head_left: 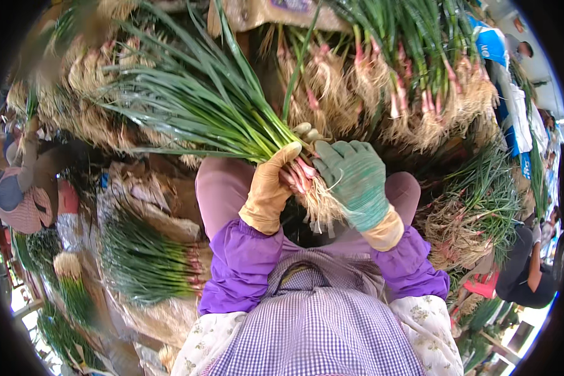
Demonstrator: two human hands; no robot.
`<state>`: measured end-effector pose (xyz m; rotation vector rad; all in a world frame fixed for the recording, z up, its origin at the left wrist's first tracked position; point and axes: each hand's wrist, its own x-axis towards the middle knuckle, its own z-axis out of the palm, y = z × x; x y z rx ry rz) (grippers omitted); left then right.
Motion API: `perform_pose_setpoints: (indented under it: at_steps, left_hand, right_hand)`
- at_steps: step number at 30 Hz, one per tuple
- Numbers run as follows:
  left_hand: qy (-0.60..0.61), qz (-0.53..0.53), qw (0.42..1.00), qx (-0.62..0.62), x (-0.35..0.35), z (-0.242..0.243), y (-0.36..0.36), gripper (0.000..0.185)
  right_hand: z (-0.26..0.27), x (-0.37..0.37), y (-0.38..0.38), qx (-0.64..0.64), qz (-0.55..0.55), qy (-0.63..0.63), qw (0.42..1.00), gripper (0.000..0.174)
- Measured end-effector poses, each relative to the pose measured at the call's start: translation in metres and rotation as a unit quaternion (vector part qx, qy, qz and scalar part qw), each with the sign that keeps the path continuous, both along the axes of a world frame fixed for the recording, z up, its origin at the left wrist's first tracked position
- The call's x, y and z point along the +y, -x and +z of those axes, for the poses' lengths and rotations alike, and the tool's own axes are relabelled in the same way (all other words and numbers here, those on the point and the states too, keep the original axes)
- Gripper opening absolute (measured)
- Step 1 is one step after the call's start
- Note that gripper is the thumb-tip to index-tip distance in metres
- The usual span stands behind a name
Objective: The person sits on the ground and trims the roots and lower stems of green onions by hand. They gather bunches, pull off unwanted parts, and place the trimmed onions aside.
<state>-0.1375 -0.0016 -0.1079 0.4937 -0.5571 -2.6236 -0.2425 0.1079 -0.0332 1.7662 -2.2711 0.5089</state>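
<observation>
In the middle of the head view, my left hand (272, 188), in a tan rubber glove, grips a bunch of green onions (244, 117) near its pinkish-white bulbs. The long green leaves fan out to the upper left, and the pale roots hang down between my hands. My right hand (352, 181) wears a green knit glove over a tan one. Its fingers touch the bunch beside the bulbs and roots; whether they grip any stalk is hidden. Pale glove fingertips show behind the stalks.
Piles of rooted green onions (432, 84) lie ahead. A neat row of green onions (145, 258) rests on sacking at the left, and a loose heap (474, 216) lies at the right. One person (21, 197) sits at far left, another (528, 268) at far right.
</observation>
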Motion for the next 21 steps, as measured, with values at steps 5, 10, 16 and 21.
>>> perform_pose_setpoints:
  at_steps: [5, 10, 16, 21]
  left_hand:
    - [-0.056, -0.013, 0.997, 0.059, 0.005, -0.013, -0.012, 0.038]
    - [-0.068, -0.02, 0.997, 0.023, 0.01, -0.005, -0.006, 0.028]
    - [-0.09, 0.11, 0.989, -0.028, 0.017, -0.006, -0.003, 0.026]
    - [-0.046, 0.021, 0.999, -0.012, 0.012, 0.001, -0.01, 0.026]
  right_hand:
    - [-0.017, 0.01, 0.011, -0.471, -0.073, 0.071, 0.876, 0.027]
    - [0.005, -0.064, 0.025, -0.67, -0.09, -0.099, 0.73, 0.027]
    - [-0.027, -0.071, 0.025, -0.717, -0.123, 0.262, 0.634, 0.017]
    - [-0.006, -0.057, 0.019, -0.773, -0.091, -0.018, 0.627, 0.023]
